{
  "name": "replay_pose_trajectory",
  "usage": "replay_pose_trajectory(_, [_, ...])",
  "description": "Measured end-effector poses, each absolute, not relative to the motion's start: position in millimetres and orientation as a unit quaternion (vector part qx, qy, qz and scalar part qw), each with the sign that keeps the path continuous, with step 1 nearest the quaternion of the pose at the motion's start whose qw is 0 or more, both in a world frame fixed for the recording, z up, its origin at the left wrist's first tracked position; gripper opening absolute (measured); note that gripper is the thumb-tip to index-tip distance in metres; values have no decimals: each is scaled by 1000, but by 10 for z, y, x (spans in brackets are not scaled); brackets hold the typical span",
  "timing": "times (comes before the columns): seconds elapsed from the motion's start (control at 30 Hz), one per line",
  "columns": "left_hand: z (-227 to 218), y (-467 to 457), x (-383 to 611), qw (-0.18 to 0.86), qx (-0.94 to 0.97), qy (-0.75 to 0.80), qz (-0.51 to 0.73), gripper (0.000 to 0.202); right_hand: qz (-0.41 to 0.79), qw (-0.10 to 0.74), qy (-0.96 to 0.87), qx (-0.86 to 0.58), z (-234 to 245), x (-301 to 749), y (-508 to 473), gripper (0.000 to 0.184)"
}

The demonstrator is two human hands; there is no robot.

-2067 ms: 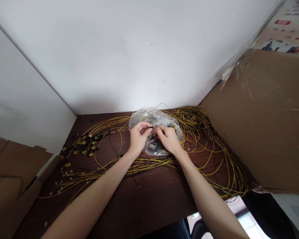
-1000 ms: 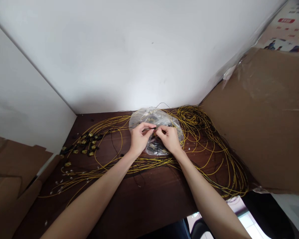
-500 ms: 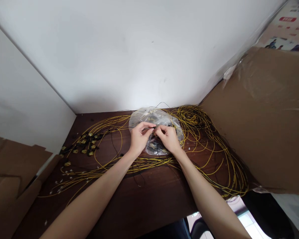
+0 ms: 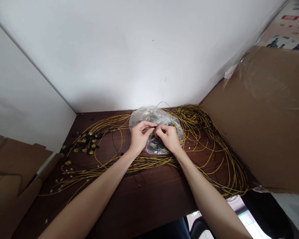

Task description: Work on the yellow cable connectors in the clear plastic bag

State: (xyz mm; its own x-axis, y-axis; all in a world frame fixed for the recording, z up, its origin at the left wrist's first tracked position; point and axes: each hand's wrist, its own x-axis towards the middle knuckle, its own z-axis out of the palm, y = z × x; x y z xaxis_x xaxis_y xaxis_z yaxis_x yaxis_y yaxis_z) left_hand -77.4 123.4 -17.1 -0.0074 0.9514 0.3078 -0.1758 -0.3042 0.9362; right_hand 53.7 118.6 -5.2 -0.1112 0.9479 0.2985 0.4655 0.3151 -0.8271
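Observation:
Over a clear plastic bag (image 4: 155,114), my two hands meet almost fingertip to fingertip. My left hand (image 4: 140,134) is closed in a pinch on a small black connector (image 4: 153,127), from which a thin dark wire runs out to the left. My right hand (image 4: 168,135) is closed too, its thumb and forefinger pressed together at the connector's right end. What lies between those fingertips is too small to make out; a thin wire seems to be there. Inside the bag beneath are several small yellow and black parts, partly hidden by my hands.
Bundled yellow wires (image 4: 149,161) stretch across the dark wooden table (image 4: 139,205), coiling at the back right. Several black connectors with yellow ends (image 4: 91,142) lie left. Cardboard boxes stand left (image 4: 12,159) and right (image 4: 269,119); a white wall (image 4: 139,59) closes the back.
Both hands hold nearly the same pose over the bag, with the connector still between them. The view has shifted very slightly.

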Motion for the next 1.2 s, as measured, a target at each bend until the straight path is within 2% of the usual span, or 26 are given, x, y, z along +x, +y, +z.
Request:
replay_pose_trajectory(0.57, [-174, 1227, -765, 434, 544, 370, 615, 7, 288, 414, -698, -509, -32, 539, 1202, 27])
replay_pose_trajectory(1.2, [-157, 1214, -775, 451, 531, 377, 611, 7, 284, 403, -712, -500, -44, 540, 1204, 28])
